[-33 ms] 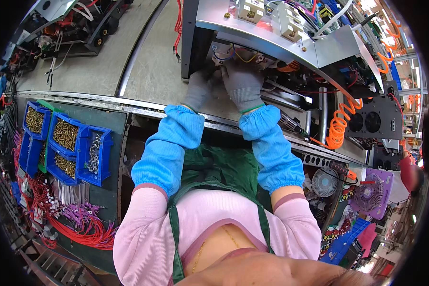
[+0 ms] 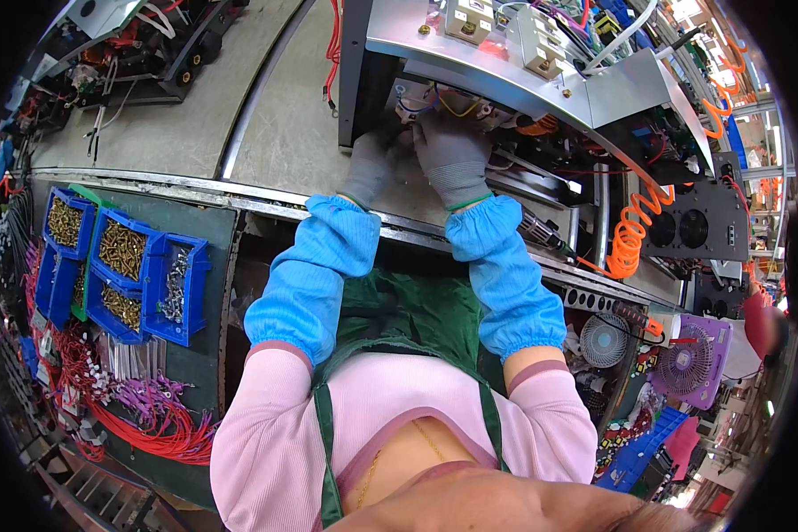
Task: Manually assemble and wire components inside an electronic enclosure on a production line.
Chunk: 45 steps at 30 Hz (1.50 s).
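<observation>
My gloved hands reach side by side into the low open front of a metal equipment cabinet (image 2: 470, 55). My left hand (image 2: 371, 170), in a grey glove, is closed near the cabinet's left post, its fingertips lost in shadow. Beside it my right hand (image 2: 452, 161) is closed too, fingers bent inward. Whatever they pinch is hidden. Just above the fingers, blue and yellow wires (image 2: 457, 107) run to terminals on a panel inside. To the right of my right hand, a power screwdriver (image 2: 541, 230) lies at the bench edge with an orange coiled hose (image 2: 627, 232) next to it.
At left stand blue bins (image 2: 176, 288) of brass and silver screws, with red cable bundles (image 2: 155, 434) below. Another open unit (image 2: 151, 66) sits at the far left. Red wires (image 2: 331, 53) hang by the cabinet post. A purple fan (image 2: 687, 359) is at right.
</observation>
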### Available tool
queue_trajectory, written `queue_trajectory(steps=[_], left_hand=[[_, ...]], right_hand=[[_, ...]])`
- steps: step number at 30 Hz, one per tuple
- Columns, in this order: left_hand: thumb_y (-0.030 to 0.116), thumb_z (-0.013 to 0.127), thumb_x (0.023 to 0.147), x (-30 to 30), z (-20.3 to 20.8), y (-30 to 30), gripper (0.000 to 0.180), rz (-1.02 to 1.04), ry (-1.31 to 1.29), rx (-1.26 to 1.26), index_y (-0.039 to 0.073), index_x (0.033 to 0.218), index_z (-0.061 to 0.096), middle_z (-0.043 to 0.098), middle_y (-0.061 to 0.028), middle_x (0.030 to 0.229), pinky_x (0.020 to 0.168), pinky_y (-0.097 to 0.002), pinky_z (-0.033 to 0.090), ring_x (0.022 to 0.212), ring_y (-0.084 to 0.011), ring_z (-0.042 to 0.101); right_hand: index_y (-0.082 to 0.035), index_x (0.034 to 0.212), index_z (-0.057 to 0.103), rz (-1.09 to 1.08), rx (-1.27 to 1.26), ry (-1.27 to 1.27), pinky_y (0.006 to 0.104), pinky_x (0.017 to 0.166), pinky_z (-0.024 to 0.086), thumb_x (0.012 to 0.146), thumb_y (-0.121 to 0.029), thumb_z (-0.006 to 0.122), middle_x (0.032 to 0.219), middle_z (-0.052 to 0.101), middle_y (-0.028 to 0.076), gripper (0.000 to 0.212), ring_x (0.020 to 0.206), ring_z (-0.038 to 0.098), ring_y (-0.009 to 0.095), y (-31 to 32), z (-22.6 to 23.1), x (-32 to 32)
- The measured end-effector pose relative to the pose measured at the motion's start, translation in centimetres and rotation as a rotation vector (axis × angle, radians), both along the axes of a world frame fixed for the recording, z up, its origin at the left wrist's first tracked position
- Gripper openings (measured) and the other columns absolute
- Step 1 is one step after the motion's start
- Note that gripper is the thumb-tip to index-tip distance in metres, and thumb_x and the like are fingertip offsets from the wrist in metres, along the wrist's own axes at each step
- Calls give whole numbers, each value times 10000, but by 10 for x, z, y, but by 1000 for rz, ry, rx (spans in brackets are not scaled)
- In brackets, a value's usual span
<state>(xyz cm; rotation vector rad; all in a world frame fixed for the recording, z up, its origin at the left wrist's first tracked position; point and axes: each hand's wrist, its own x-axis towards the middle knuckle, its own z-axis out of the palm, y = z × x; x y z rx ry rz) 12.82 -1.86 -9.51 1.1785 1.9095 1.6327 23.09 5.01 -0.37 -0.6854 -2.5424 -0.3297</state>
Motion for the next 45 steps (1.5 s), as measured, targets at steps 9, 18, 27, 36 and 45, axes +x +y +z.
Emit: queue_trajectory(steps=[9, 18, 27, 36, 45], left_hand=[[206, 571, 873, 1, 0, 14, 265, 56, 66, -134, 18, 1053, 619, 656, -174, 1006, 773, -346, 488, 914, -278, 641], [282, 628, 857, -13, -27, 23, 330, -98, -300, 54, 15, 1051, 608, 665, -102, 893, 702, -316, 508, 786, -182, 634], [201, 614, 874, -1, 15, 10, 241, -114, -474, 29, -11, 988, 607, 658, -77, 829, 656, -263, 500, 741, -147, 623], [218, 665, 839, -1, 23, 8, 297, -91, -439, -24, 0, 1026, 588, 651, -92, 858, 599, -301, 524, 733, -174, 641], [449, 628, 807, -11, 4, 19, 391, 72, 65, -237, 111, 1003, 643, 669, -128, 917, 745, -375, 498, 865, -311, 638]], right_hand=[[-154, 860, 615, -58, -83, -50, 409, 535, 504, 808, -312, 591, 739, 612, 94, 168, 651, 619, 292, 3, 3, 4], [-137, 1037, 616, -512, -352, -482, 454, 769, 473, 781, -411, 600, 1033, 608, 120, 375, 975, 577, 323, 39, -13, 177], [-38, 1035, 573, -268, -529, -579, 421, 779, 491, 711, -430, 686, 942, 625, 167, 520, 874, 615, 310, 53, -26, 225], [-32, 1362, 283, 267, -2485, 891, 347, 570, 563, 778, -603, 579, 871, 589, 131, 868, 619, 615, 193, -92, -29, 214], [-168, 1471, 104, 46, -1937, 588, 291, 551, 482, 694, -81, 632, 884, 505, 89, 944, 610, 525, 147, -132, -6, 133]])
